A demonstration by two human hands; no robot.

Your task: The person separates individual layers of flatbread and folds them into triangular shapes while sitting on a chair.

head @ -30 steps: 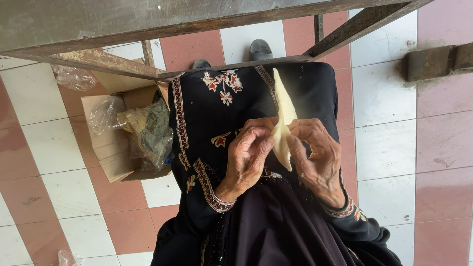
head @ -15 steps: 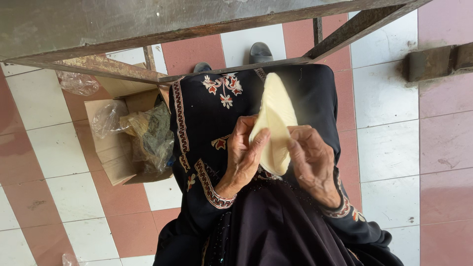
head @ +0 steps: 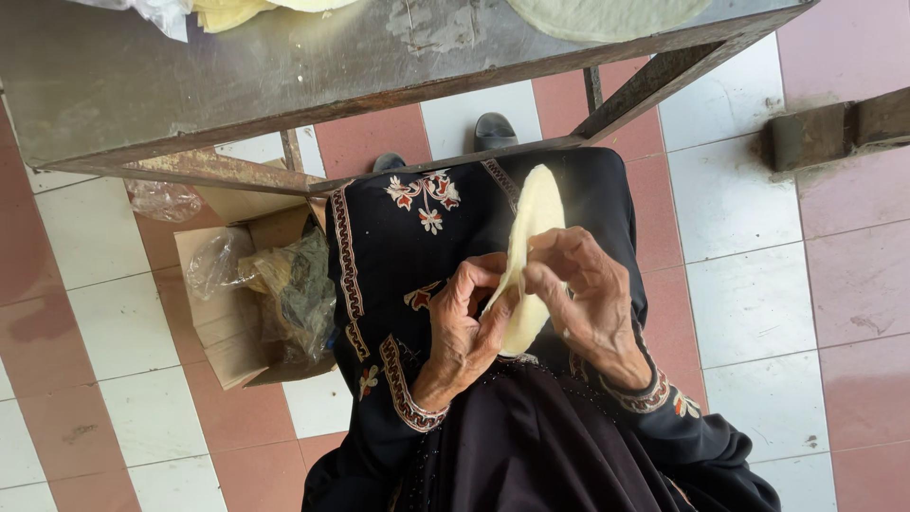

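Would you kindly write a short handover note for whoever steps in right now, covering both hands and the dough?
Left hand: gripping the lower edge of the flat dough round, thumb against its face.
Right hand: pinching the same round from the other side.
The round is held on edge over the lap, above the dark embroidered garment.
Done: the piece is already thin and flat.
More pale rounds lie on the metal table. An open cardboard box with plastic bags sits on the tiled floor.

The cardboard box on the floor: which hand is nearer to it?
Left. The left hand, gripping the pale dough disc, is on the side of the cardboard box; the right hand holds the disc's far side.
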